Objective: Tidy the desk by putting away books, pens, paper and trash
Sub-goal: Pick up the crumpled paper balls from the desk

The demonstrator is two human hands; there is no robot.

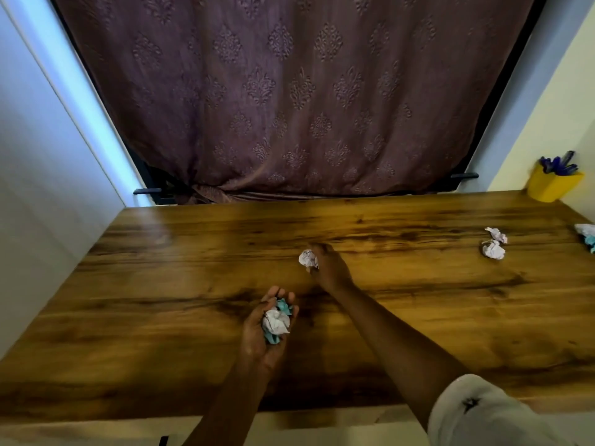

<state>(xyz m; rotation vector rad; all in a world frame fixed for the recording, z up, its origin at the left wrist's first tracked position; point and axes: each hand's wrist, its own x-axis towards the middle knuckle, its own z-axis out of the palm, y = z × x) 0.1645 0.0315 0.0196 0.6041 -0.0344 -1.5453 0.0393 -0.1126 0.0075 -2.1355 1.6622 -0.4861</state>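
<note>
My left hand (260,329) is palm up over the wooden desk (161,284), its fingers curled around a white and a teal crumpled paper ball (276,321). My right hand (328,268) reaches further out over the middle of the desk and pinches another white crumpled paper ball (307,258). Two more white paper balls (494,243) lie on the right side of the desk. A white and teal ball (587,235) lies at the far right edge of the view.
A yellow pen cup (552,185) holding several blue pens stands in the desk's far right corner against the wall. A patterned brown curtain (289,107) hangs behind the desk. A white wall borders the left.
</note>
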